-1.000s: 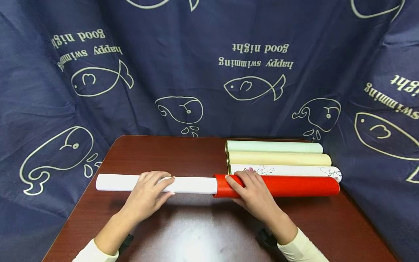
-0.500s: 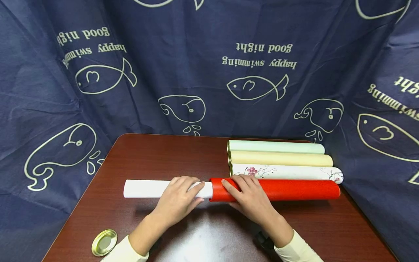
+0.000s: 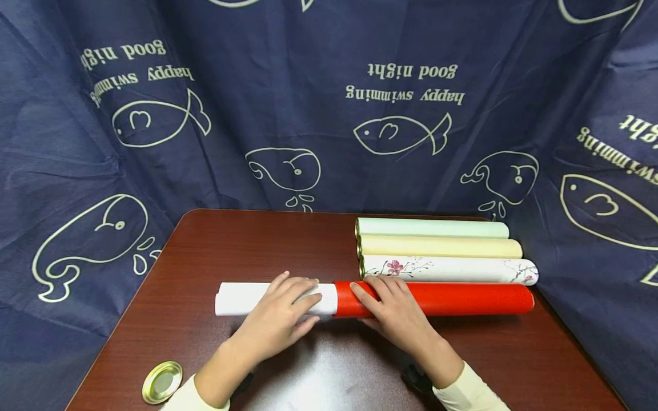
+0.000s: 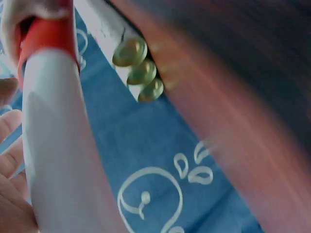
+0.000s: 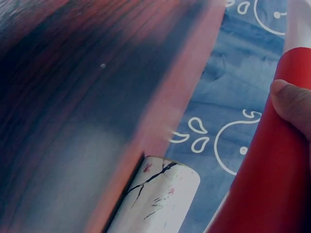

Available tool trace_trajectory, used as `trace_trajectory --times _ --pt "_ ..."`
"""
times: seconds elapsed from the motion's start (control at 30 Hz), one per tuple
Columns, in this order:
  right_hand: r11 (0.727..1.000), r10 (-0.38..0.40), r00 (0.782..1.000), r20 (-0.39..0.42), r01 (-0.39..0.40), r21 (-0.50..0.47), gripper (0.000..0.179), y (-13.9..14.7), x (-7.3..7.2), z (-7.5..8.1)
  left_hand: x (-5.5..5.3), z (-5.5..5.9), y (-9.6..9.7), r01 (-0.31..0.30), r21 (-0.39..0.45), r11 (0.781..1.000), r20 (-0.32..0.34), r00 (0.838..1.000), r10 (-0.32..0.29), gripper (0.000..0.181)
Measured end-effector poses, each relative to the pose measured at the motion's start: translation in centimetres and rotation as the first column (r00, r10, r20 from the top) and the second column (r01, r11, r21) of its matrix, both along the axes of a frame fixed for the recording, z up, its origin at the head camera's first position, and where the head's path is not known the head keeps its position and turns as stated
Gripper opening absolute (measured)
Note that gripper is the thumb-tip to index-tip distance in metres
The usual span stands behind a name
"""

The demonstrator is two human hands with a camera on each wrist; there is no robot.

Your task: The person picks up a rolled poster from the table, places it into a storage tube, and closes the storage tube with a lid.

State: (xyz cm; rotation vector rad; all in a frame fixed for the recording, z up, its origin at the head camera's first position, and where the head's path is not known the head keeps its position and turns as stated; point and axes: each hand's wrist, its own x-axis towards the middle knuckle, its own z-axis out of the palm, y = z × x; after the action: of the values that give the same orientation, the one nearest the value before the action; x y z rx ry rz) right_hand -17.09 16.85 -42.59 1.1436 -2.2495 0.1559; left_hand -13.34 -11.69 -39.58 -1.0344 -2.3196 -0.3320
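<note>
A white paper roll point(image 3: 239, 299) lies across the table, its right end inside the open left end of a red tube point(image 3: 462, 299). My left hand point(image 3: 280, 311) holds the roll from above near the tube's mouth, fingers over it and thumb on the near side. With my right hand point(image 3: 393, 302) I grip the red tube close to that mouth; the thumb point(image 5: 289, 99) lies along the tube in the right wrist view. At its left end the roll shows a stepped, slightly loose edge. How far it reaches inside the tube is hidden.
Behind the red tube lie a white floral tube point(image 3: 462, 269), a yellow tube point(image 3: 442, 247) and a pale green tube point(image 3: 432, 228), side by side. A gold metal lid point(image 3: 162, 382) rests at the table's front left. A dark blue curtain point(image 3: 319, 114) surrounds the brown table point(image 3: 257, 245).
My left hand has moved right with the white roll, and more of it is inside the red tube. The gold lid has come into view beside my left arm. My right hand stays on the tube.
</note>
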Motion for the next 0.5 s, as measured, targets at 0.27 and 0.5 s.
trace_trajectory --times 0.27,0.5 --pt "1.000 -0.005 1.000 0.030 0.005 0.000 0.076 0.9 -0.2 -0.2 1.2 1.0 -6.0 -0.195 0.074 0.978 0.097 0.978 0.187 0.040" --pt "1.000 -0.006 1.000 0.024 0.006 0.003 0.076 0.9 -0.2 -0.4 2.2 1.1 -9.5 -0.291 0.235 0.928 0.297 0.930 0.216 0.040"
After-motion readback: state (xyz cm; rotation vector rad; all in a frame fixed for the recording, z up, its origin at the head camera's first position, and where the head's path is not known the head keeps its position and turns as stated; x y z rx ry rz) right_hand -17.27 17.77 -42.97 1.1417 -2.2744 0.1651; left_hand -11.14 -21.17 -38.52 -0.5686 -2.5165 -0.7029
